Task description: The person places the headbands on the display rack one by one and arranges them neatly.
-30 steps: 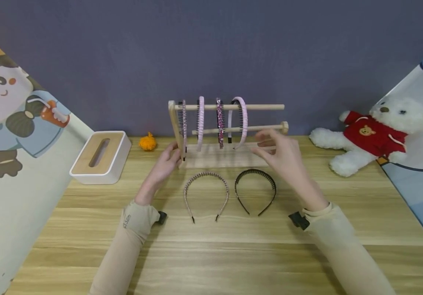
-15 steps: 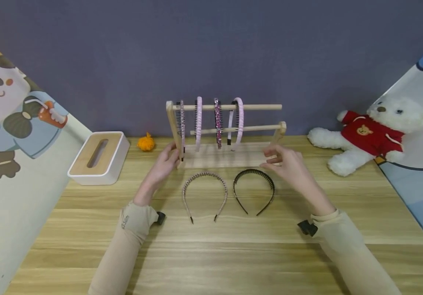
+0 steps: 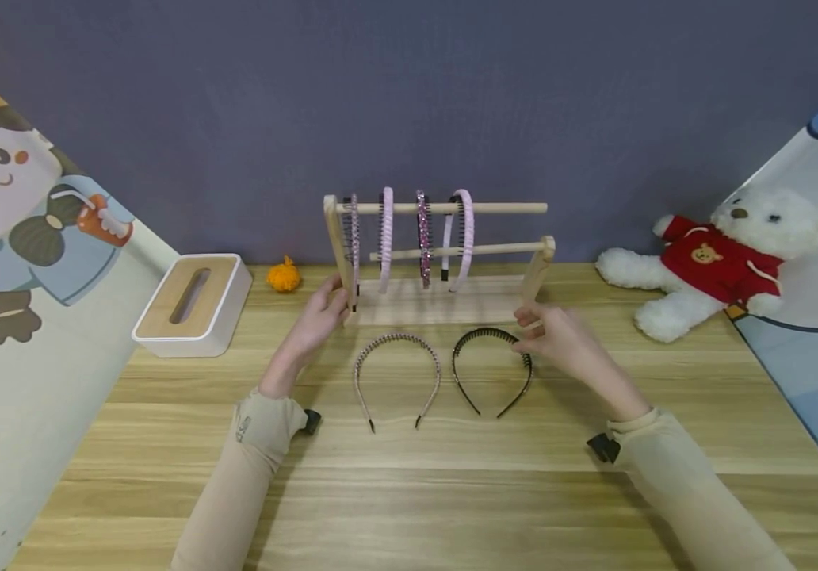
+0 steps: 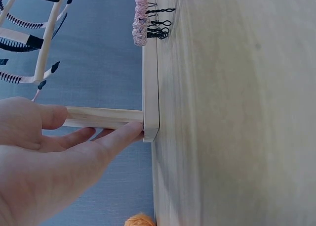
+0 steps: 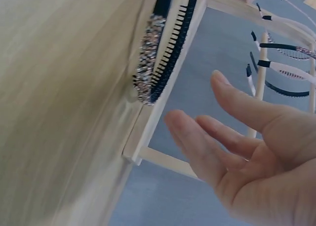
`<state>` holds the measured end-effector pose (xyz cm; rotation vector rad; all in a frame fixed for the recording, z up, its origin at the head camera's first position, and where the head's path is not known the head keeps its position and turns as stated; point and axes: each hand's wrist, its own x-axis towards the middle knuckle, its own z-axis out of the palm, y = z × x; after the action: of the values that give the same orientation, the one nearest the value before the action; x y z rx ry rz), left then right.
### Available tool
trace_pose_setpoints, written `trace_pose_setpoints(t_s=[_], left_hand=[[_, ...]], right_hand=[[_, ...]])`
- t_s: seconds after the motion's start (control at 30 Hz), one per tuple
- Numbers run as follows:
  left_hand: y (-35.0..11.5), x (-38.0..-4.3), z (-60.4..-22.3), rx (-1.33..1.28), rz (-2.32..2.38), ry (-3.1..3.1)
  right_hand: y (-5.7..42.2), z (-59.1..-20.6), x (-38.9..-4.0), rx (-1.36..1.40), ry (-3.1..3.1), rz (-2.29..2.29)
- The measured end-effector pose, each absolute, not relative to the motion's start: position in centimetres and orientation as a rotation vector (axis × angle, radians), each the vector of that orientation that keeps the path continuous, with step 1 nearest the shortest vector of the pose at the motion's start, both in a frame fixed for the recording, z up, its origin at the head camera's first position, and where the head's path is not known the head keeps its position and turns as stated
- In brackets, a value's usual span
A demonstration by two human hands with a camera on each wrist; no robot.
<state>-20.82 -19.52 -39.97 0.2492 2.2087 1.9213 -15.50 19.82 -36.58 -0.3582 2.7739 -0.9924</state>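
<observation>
A wooden headband rack (image 3: 445,305) stands at the back of the table. From its upper rod hang a beaded headband (image 3: 355,238), a pink braided one (image 3: 387,238), a glittery dark pink one (image 3: 424,238) and another pink one (image 3: 468,230). My left hand (image 3: 316,321) grips the rack's left upright (image 4: 98,116) between thumb and fingers. Before the rack lie a beaded headband (image 3: 398,337) and a black toothed headband (image 3: 489,332) with a glittery strip (image 5: 148,58). Beside the black one, my right hand (image 3: 562,337) hovers with thumb and fingers apart, holding nothing.
At the left stands a white tissue box (image 3: 191,305) with a wooden lid. An orange yarn-like pumpkin (image 3: 284,276) sits between it and the rack. A white teddy bear (image 3: 716,254) in a red hoodie leans at the right. A dark wall (image 3: 409,95) closes the back.
My right hand has moved from the rack's right end down toward the black headband. The left hand stays on the upright.
</observation>
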Motion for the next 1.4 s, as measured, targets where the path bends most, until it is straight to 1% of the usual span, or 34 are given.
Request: trace_pose_setpoints(t_s=[0.73,1.4], left_hand=[[-19.4,-20.9,-40.0,0.249,1.887,2.265],[-19.5,-20.7,-40.0,0.277,1.893,2.27]], right_hand=[[20.5,-38.1,-15.9,-0.421,2.795,-0.758],[20.4,-38.9,-16.4,-0.455,2.795,-0.67]])
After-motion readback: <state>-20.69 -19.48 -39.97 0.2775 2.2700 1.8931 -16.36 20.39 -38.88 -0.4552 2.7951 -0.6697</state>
